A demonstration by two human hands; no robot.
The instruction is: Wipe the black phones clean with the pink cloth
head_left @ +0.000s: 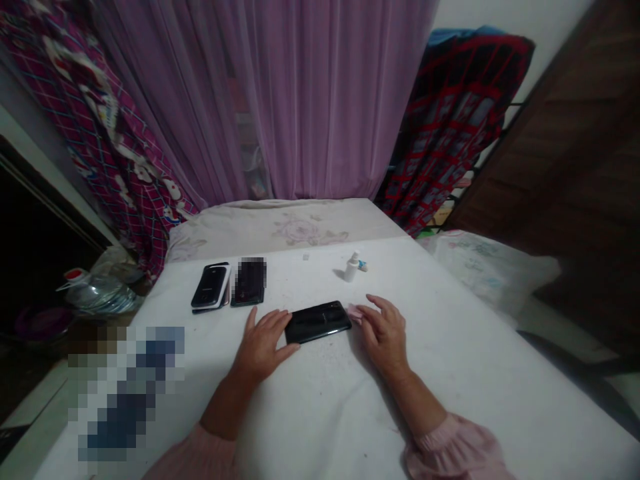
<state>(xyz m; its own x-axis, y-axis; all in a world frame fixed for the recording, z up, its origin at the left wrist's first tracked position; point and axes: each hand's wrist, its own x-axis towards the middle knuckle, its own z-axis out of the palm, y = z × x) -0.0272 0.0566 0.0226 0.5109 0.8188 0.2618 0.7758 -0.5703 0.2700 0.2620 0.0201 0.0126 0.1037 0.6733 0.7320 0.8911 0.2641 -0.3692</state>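
Note:
A black phone [318,321] lies flat in the middle of the white table [450,347]. My left hand [263,343] rests on the table with fingers spread, its fingertips touching the phone's left end. Just right of the phone is my right hand [384,330], fingers curled over a small pink cloth [355,311] that touches the phone's right end. A small white bottle [352,267] stands beyond the phone, toward the back.
Two more dark phones [213,287] [249,282] lie side by side at the table's back left. A pale cushion [280,227] and a purple curtain [310,100] are behind. Plastic bags sit at both sides; a dark wooden panel [565,173] stands right.

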